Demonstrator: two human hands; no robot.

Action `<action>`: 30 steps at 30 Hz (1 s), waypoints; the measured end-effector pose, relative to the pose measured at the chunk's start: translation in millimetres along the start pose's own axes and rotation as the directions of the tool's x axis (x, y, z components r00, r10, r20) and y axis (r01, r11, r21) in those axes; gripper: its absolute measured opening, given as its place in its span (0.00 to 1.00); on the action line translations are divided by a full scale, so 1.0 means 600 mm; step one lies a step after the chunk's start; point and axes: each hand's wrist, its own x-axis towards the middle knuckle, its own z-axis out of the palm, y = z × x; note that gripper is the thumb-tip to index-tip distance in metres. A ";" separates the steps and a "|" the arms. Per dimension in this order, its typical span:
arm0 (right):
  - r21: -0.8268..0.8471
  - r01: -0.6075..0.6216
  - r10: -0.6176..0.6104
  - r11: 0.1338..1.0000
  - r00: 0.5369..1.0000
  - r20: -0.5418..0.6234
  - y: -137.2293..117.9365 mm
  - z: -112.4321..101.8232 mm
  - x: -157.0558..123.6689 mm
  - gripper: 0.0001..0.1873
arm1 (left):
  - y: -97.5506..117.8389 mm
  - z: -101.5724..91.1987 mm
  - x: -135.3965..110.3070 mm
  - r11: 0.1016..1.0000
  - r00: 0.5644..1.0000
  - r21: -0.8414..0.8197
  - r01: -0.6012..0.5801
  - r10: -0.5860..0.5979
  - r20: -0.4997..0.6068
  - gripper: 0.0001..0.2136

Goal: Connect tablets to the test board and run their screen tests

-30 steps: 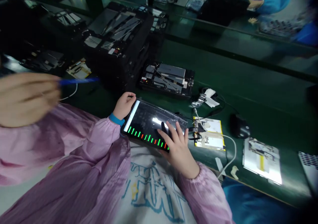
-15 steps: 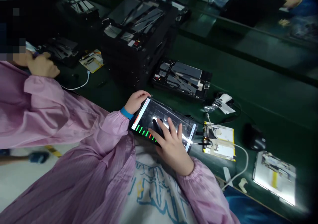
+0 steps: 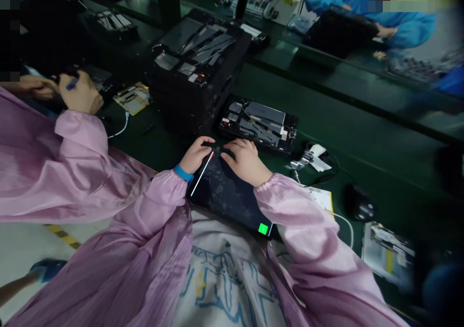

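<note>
A tablet (image 3: 232, 189) lies tilted at the table's front edge, close to my body. Its screen is mostly dark, with a white strip on the left and a green square near the lower right. My left hand (image 3: 197, 156) is closed around the far left corner, thumb by the edge. Over the far edge bends my right hand (image 3: 248, 161), thumb on the screen side and fingers beyond the rim. A small dark piece (image 3: 217, 150) shows at the edge between the hands; what it is I cannot make out.
Behind stands a tall stack of opened tablets (image 3: 197, 46), with a lower opened unit (image 3: 259, 124) beside it. To the right are a cable bundle (image 3: 311, 157), a circuit board with battery (image 3: 322, 199), a black mouse (image 3: 358, 203) and a silver panel (image 3: 387, 254). A co-worker's hand (image 3: 81, 92) works at left.
My right hand has moved from over the screen to the tablet's far edge, near my left hand. The screen went from a picture with green text lines to dark with a green square.
</note>
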 end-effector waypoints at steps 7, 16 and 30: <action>0.105 0.081 -0.071 0.991 0.993 -0.094 -0.028 0.001 0.023 0.03 | -0.014 -0.005 0.000 0.998 0.998 -0.005 -0.068 0.068 -0.006 0.11; 0.500 0.128 -0.087 0.857 0.991 -0.105 0.005 -0.072 -0.151 0.03 | -0.006 -0.004 -0.005 0.995 0.998 -0.101 -0.007 0.013 0.064 0.11; 0.825 0.228 0.417 0.518 0.775 -0.475 0.046 -0.107 -0.275 0.02 | -0.012 -0.009 0.004 0.998 0.998 -0.057 -0.035 0.038 0.044 0.13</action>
